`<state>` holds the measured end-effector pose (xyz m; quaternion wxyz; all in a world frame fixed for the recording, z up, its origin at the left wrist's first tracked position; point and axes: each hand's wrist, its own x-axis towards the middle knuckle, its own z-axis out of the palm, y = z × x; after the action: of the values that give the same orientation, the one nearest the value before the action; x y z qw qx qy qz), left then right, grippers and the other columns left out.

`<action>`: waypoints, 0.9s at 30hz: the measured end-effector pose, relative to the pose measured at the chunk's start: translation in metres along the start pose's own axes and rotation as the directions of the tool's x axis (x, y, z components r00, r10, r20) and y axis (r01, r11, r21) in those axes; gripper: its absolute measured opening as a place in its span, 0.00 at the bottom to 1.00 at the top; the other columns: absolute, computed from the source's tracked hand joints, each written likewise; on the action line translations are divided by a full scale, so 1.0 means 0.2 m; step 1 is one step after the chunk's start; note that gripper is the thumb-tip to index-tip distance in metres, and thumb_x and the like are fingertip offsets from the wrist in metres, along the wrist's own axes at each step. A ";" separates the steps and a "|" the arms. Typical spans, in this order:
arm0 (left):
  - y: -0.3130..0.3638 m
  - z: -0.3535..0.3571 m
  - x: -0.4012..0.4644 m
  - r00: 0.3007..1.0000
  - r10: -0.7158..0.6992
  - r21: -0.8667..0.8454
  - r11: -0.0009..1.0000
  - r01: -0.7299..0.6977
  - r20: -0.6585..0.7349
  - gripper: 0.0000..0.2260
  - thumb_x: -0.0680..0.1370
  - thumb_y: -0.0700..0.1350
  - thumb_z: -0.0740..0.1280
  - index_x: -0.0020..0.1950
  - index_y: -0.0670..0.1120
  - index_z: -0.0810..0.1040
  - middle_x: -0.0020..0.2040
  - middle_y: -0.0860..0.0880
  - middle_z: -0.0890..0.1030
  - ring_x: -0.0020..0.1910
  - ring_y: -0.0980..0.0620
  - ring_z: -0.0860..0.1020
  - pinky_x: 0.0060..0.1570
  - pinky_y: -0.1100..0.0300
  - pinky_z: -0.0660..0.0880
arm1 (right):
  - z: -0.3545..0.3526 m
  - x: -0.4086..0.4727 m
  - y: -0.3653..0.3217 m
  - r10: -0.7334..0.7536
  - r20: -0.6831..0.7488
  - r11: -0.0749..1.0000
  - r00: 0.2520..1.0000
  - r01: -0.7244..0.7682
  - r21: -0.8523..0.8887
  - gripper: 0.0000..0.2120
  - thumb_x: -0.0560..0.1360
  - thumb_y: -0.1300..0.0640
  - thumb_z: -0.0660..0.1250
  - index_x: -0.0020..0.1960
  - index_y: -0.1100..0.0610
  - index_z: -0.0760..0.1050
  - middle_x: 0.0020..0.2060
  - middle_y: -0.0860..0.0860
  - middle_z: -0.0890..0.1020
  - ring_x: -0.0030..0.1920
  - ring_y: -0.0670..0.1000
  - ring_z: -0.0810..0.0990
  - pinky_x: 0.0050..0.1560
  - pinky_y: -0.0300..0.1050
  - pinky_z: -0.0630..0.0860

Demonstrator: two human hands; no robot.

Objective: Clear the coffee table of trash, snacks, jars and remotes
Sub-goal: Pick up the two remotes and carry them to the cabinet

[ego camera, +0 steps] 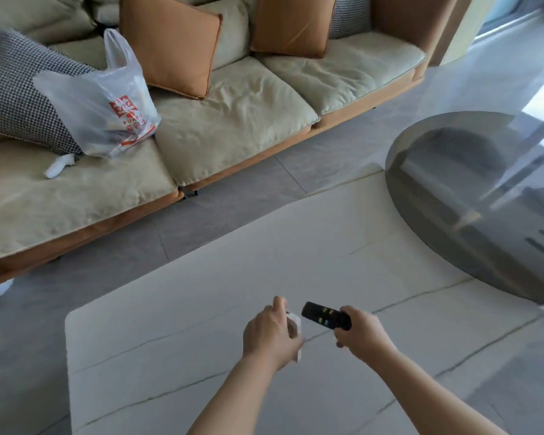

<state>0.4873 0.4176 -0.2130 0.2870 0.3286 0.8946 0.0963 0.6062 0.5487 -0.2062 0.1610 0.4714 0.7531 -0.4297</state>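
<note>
At the upper left of the frame a translucent plastic shopping bag (107,108) with red print leans on a houndstooth cushion (16,98) on the sofa (239,114). It stands with its handles up and appears to hold collected items, so it likely serves as the drop point. Just below it, on the seat, lies a crumpled white tissue (58,166).

The pale marble-look coffee table (176,309) fills the lower centre, and its visible top is bare. Above it, at lower centre, the left hand (272,332) is curled around a white remote (296,326), knuckles up, forearm rising from the bottom edge; only the remote's edge shows past the fingers. Just to its right, the right hand (363,335) grips the rear end of a black remote (325,317), whose button face is up and whose free end points toward the left hand. Both remotes are lifted clear of the table, presumably to be carried off together.

At right sits a dark round glass side table (471,196).
</note>
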 end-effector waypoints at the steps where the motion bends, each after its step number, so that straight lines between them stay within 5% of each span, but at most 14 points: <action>1: 0.07 -0.02 -0.05 1.000 -0.013 -0.048 0.999 0.013 0.003 0.21 0.70 0.57 0.66 0.56 0.50 0.63 0.55 0.49 0.76 0.52 0.46 0.77 0.44 0.58 0.69 | -0.05 -0.09 0.02 0.029 -0.020 0.999 0.999 -0.029 0.037 0.12 0.72 0.64 0.61 0.55 0.59 0.74 0.42 0.57 0.84 0.35 0.51 0.79 0.30 0.39 0.73; 8: 0.49 -0.04 -0.39 0.998 0.017 -0.161 0.987 -0.008 0.056 0.20 0.71 0.56 0.68 0.55 0.47 0.66 0.54 0.47 0.72 0.53 0.44 0.76 0.47 0.57 0.72 | -0.29 -0.61 0.23 0.174 -0.185 0.930 0.967 -0.099 0.354 0.10 0.72 0.66 0.62 0.52 0.57 0.74 0.37 0.54 0.83 0.43 0.55 0.85 0.46 0.50 0.81; 12: 0.70 0.01 -0.59 0.989 -0.007 -0.252 0.967 0.044 0.148 0.17 0.71 0.55 0.68 0.55 0.47 0.74 0.54 0.45 0.76 0.50 0.46 0.75 0.44 0.61 0.69 | -0.34 -0.90 0.42 0.280 -0.284 0.834 0.917 -0.086 0.546 0.11 0.70 0.65 0.64 0.51 0.58 0.75 0.43 0.57 0.83 0.42 0.55 0.85 0.46 0.54 0.82; 19: 0.99 0.15 -1.01 0.928 0.009 -0.300 0.947 0.111 0.373 0.15 0.70 0.59 0.68 0.40 0.47 0.78 0.37 0.46 0.83 0.41 0.44 0.84 0.39 0.58 0.77 | -0.33 -1.38 0.90 0.523 -0.309 0.547 0.794 -0.035 0.836 0.09 0.65 0.69 0.67 0.45 0.64 0.77 0.34 0.59 0.79 0.36 0.61 0.82 0.46 0.60 0.80; 23: 1.18 0.28 -1.24 0.891 0.047 -0.313 0.944 0.108 0.451 0.15 0.70 0.57 0.70 0.35 0.46 0.78 0.32 0.45 0.81 0.28 0.45 0.81 0.26 0.62 0.73 | -0.32 -1.65 1.19 0.631 -0.269 0.325 0.727 0.067 0.943 0.15 0.70 0.72 0.65 0.57 0.67 0.71 0.34 0.55 0.77 0.25 0.49 0.80 0.32 0.43 0.80; 27: 1.38 0.41 -1.46 0.865 0.069 -0.331 0.937 0.115 0.497 0.14 0.73 0.54 0.69 0.36 0.44 0.77 0.34 0.42 0.79 0.20 0.46 0.78 0.24 0.61 0.74 | -0.33 -1.92 1.45 0.703 -0.259 0.200 0.663 0.165 0.966 0.20 0.71 0.72 0.66 0.62 0.66 0.69 0.38 0.56 0.78 0.25 0.48 0.80 0.29 0.39 0.80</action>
<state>0.8631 0.4406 -0.0496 0.5642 0.2752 0.7615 0.1615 1.0573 0.4365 -0.0626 -0.3606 0.7227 0.2236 -0.5456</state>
